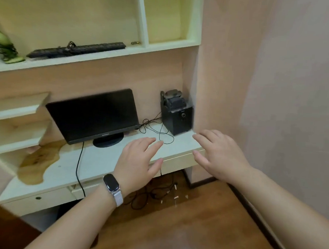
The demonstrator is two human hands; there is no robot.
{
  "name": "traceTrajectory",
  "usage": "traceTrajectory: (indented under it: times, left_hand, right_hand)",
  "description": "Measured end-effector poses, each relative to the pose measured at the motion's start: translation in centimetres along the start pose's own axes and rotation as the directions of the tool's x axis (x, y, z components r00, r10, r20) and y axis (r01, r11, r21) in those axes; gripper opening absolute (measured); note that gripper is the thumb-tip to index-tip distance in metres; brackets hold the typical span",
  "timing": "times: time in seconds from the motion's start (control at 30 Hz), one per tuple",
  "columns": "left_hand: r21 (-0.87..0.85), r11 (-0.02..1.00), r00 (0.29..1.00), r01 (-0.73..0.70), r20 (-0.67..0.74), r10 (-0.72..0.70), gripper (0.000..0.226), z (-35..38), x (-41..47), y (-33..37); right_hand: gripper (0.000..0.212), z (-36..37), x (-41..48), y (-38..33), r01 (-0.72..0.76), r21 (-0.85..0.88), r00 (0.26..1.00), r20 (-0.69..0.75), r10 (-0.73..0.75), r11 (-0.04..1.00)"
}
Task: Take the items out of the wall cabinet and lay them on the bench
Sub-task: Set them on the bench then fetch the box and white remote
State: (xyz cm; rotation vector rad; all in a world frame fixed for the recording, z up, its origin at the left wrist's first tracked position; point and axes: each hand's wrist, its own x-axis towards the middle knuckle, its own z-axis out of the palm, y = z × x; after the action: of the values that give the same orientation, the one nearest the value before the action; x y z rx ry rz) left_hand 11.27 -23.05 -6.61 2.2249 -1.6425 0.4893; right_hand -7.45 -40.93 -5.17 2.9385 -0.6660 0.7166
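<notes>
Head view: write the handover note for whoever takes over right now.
Left hand: open, holds nothing, above the bench front edge.
Right hand: open, holds nothing, over the bench's right end.
On the wall cabinet shelf: keyboard, green object to its left, small brass-coloured piece to its right.
Done: cannot tell; a monitor and black box stand on the bench.
Left: bring those three shelf items down.

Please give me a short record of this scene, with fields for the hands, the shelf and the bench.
left hand: open, empty, above the bench
right hand: open, empty, above bench's right end
shelf: black keyboard, green object, small brass item
bench: monitor, black speaker
task: keyboard not yet taken out
</notes>
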Motion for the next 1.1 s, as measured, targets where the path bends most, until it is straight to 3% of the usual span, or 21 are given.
traceTrajectory:
  times: [0.3,0.77,1.1]
  left_hand:
    - [-0.009,1.000,0.997,-0.001,-0.077,0.001,0.044,1.5,7.3,-5.6]
    - [-0.019,0.970,0.919,-0.243,-0.324,0.224,0.043,2.3,28.7,-19.8]
    - [0.025,0.936,0.853,-0.352,-0.403,0.331,0.043,0.1,40.6,-20.9]
  right_hand:
    - [0.053,2.2,8.3,0.4,0.036,0.015,0.999,0.016,-0.037,0.999]
    - [0.046,2.4,28.1,3.7,-0.044,-0.228,0.989,-0.146,0.010,0.973]
    - [0.047,-0.6,38.9,8.4,-0.106,-0.232,0.959,-0.280,0.038,0.967]
